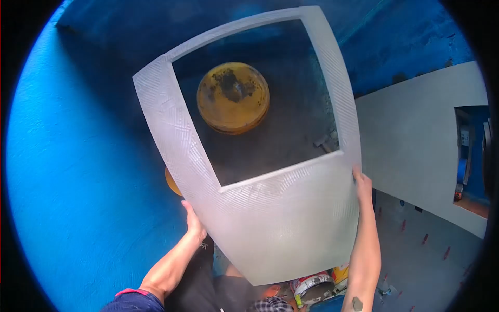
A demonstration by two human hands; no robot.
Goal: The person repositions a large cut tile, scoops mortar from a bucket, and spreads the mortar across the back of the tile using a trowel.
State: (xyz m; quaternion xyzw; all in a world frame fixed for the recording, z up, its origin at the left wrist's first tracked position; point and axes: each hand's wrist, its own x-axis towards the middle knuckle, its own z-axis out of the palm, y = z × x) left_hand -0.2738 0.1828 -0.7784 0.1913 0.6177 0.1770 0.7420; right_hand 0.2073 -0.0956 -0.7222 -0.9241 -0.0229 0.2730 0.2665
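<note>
Both my hands hold up a large light-grey tile (291,218) with a big four-sided cut-out. Combed ridges, like adhesive, mark its face around the opening and down both sides. My left hand (194,223) grips the lower left edge, thumb on the near side. My right hand (363,184) is closed on the right edge, just below the level of the opening's lower corner. The tile tilts to the left. My fingers behind it are hidden. Through the cut-out shows a round yellow bucket-like object (233,98) with dark stains on top.
Blue-coated walls (78,171) rise at the left and back. On the right is a pale panel (400,140) with a square opening that shows several items. Red clips (425,239) stand up from the grey tiled floor (410,265). A white-rimmed bucket (312,282) sits below the tile.
</note>
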